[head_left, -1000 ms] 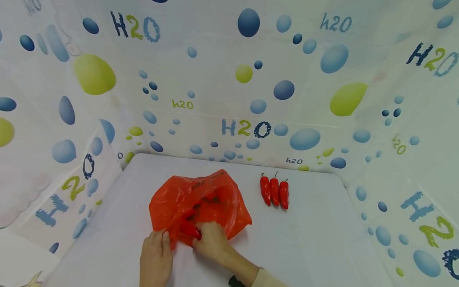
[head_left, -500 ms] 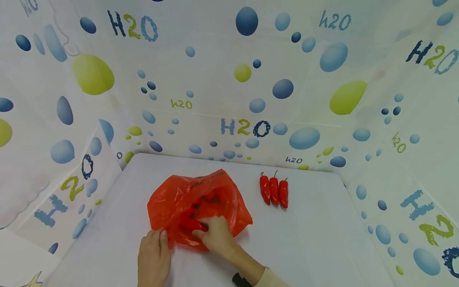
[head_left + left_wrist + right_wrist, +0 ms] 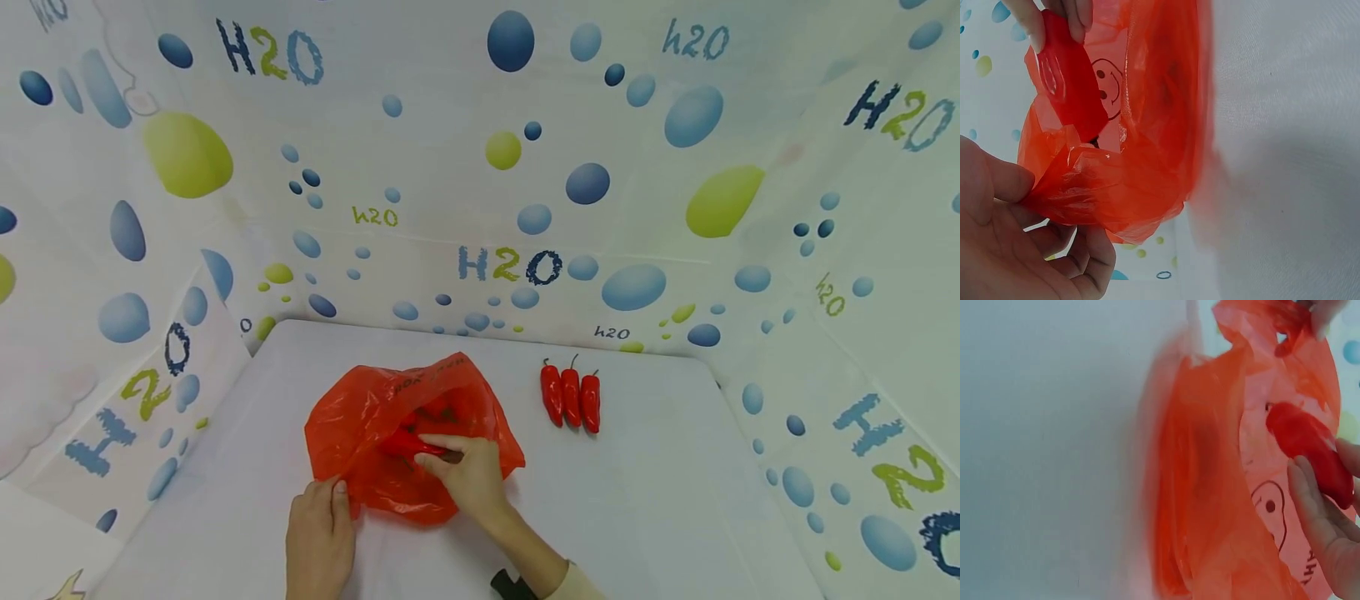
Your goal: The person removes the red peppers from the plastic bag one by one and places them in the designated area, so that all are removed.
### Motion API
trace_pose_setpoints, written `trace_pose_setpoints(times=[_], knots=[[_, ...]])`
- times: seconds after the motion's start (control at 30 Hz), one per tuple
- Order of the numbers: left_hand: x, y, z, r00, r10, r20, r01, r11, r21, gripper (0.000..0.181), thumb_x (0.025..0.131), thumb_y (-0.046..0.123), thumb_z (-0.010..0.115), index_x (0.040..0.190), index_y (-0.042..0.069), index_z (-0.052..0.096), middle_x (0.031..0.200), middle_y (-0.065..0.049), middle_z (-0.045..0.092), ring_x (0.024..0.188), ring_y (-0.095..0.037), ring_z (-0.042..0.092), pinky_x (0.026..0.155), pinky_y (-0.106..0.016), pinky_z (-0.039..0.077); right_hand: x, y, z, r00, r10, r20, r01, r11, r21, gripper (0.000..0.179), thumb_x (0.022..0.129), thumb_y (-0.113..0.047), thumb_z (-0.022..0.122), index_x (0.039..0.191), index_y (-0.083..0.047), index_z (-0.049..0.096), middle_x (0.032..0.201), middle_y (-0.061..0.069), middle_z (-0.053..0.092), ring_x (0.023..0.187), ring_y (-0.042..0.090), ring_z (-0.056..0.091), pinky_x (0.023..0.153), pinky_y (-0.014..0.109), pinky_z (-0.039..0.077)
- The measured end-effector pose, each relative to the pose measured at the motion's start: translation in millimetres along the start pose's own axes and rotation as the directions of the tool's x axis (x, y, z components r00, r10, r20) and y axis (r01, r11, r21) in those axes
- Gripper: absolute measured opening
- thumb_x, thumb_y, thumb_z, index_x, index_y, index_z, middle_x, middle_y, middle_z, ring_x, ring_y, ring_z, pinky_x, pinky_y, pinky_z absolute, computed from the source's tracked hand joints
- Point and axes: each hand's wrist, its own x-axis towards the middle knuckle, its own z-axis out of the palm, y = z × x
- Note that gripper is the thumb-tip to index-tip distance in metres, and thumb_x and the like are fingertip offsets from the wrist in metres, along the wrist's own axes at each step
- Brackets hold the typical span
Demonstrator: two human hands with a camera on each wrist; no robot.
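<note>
A red plastic bag (image 3: 341,421) lies on the white table with its mouth facing me. My left hand (image 3: 321,537) pinches the bag's near left edge between thumb and fingers, as the left wrist view shows of the bag film (image 3: 1079,194). At the mouth, my right hand (image 3: 474,483) grips a red chili pepper (image 3: 1304,440) between thumb and fingertips. In the left wrist view the chili pepper (image 3: 1069,78) hangs over the opening, in front of a printed smiley on the bag. More red peppers with dark stems (image 3: 442,408) show inside, partly hidden by the film.
Three red chili peppers (image 3: 570,398) lie side by side on the table, right of the bag. The white table (image 3: 660,483) stretches around the bag. Behind it and at both sides stands a white sheet (image 3: 420,150) printed with blue and green spots.
My right hand has moved up and slightly right at the bag's mouth, taking the chili pepper along. The left hand keeps its hold on the bag edge. The bag's near rim has spread to the right.
</note>
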Motion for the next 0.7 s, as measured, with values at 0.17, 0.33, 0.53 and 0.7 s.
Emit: trace_pose_setpoints(times=[0.17, 0.33, 0.53, 0.7], knots=[[-0.1, -0.7, 0.8, 1.000, 0.019, -0.009, -0.019, 1.000, -0.002, 0.034, 0.111, 0.017, 0.047, 0.122, -0.009, 0.066, 0.101, -0.017, 0.062, 0.093, -0.035, 0.051, 0.081, -0.049, 0.044, -2.1, 1.7, -10.4, 0.998, -0.008, -0.062, 0.007, 1.000, -0.021, 0.029, 0.088, -0.026, 0.087, 0.116, -0.017, 0.082, 0.086, -0.008, 0.078, 0.066, 0.007, 0.064, 0.056, 0.020, 0.050], [-1.3, 0.9, 3.9, 0.999, 0.034, -0.034, -0.035, 0.999, -0.018, 0.033, 0.110, 0.016, 0.049, 0.122, -0.009, 0.067, 0.102, -0.017, 0.063, 0.093, -0.035, 0.051, 0.081, -0.049, 0.044, -9.5, 1.6, -23.9, 0.994, -0.019, -0.106, 0.018, 1.000, -0.008, 0.030, 0.089, -0.028, 0.086, 0.117, -0.018, 0.082, 0.087, -0.008, 0.079, 0.076, 0.008, 0.073, 0.066, 0.025, 0.058], [-2.4, 1.6, 7.1, 0.996, 0.062, -0.062, -0.063, 0.998, -0.026, 0.031, 0.109, 0.015, 0.050, 0.119, -0.008, 0.068, 0.102, -0.017, 0.064, 0.092, -0.035, 0.052, 0.080, -0.050, 0.044, -16.3, -4.8, -39.6, 0.988, -0.048, -0.147, 0.056, 0.997, 0.050, 0.027, 0.090, -0.024, 0.085, 0.116, -0.016, 0.081, 0.095, 0.000, 0.080, 0.084, 0.013, 0.077, 0.075, 0.029, 0.061], [-1.9, 2.4, 9.5, 0.993, 0.083, -0.080, -0.086, 0.996, -0.034, 0.028, 0.108, 0.013, 0.052, 0.116, -0.008, 0.069, 0.101, -0.017, 0.065, 0.089, -0.035, 0.052, 0.078, -0.050, 0.044, -17.3, -7.9, -51.1, 0.983, -0.072, -0.170, 0.082, 0.995, 0.049, 0.027, 0.091, -0.023, 0.084, 0.117, -0.016, 0.081, 0.102, 0.000, 0.079, 0.087, 0.015, 0.077, 0.077, 0.029, 0.060]])
